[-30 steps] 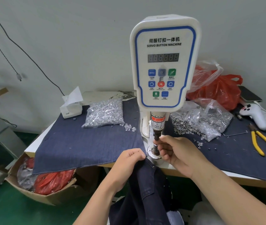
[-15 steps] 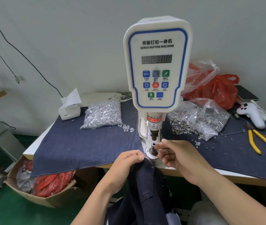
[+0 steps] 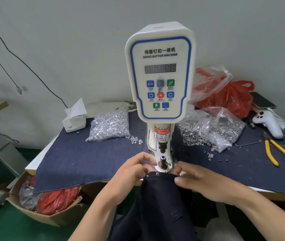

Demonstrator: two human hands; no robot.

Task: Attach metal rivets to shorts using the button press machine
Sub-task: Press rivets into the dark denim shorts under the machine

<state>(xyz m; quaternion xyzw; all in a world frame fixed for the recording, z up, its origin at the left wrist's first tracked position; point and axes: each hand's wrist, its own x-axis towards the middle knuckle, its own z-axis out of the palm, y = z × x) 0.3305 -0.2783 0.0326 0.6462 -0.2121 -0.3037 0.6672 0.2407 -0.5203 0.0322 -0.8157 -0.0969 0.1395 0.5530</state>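
The shorts [image 3: 161,197] are being held at the table edge, just in front of the lower die [image 3: 163,161] of the button press machine [image 3: 161,75], the rest hanging below. The top hem is being pinched by the left hand [image 3: 131,173] and the right hand [image 3: 197,181], one at each side. One rivet [image 3: 157,174] is showing on the hem. The dark cloth is being judged soft and limp; holding close beside the rivet point is advised. Bags of rivets [image 3: 109,126] are lying beyond.

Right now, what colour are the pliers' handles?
Yellow; the pliers show best in the head view, at right.
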